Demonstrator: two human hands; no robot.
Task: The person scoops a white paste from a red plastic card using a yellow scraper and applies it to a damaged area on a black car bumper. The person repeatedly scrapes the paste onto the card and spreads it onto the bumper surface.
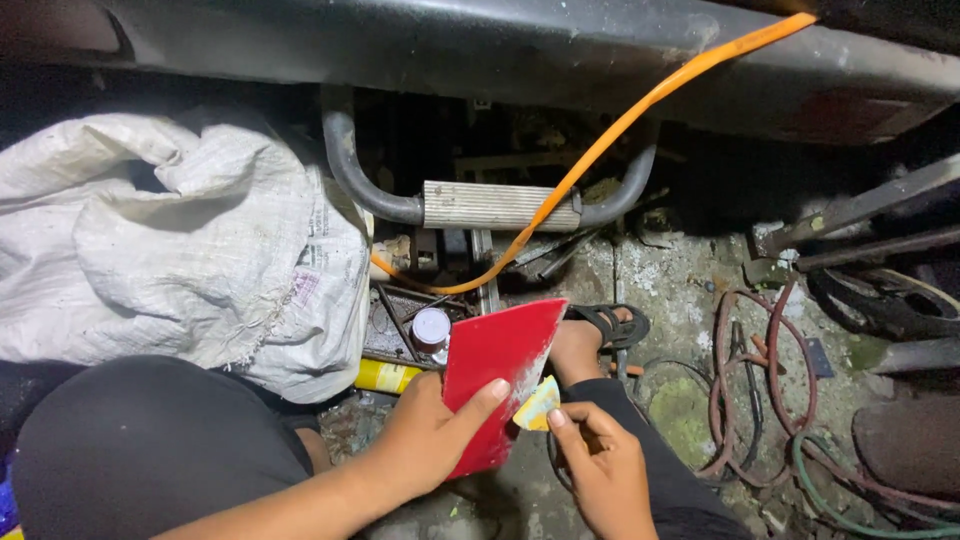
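Note:
My left hand (430, 430) holds a flat red plastic sheet (495, 375) upright, thumb across its front face. Its right edge looks smeared with a pale paste. My right hand (600, 460) pinches a small yellow scrap (537, 405) against that edge. Both hands are low in the head view, above my dark-clothed knees. My sandalled foot (600, 330) rests on the ground just behind the sheet.
A white woven sack (170, 230) lies at left. A grey bent tube with a ribbed metal step (495, 205) sits ahead, an orange hose (620, 125) crossing it. A small white-lidded jar (431, 328), a yellow can (385, 376) and tools lie nearby. Coiled red and green hoses (770, 400) lie right.

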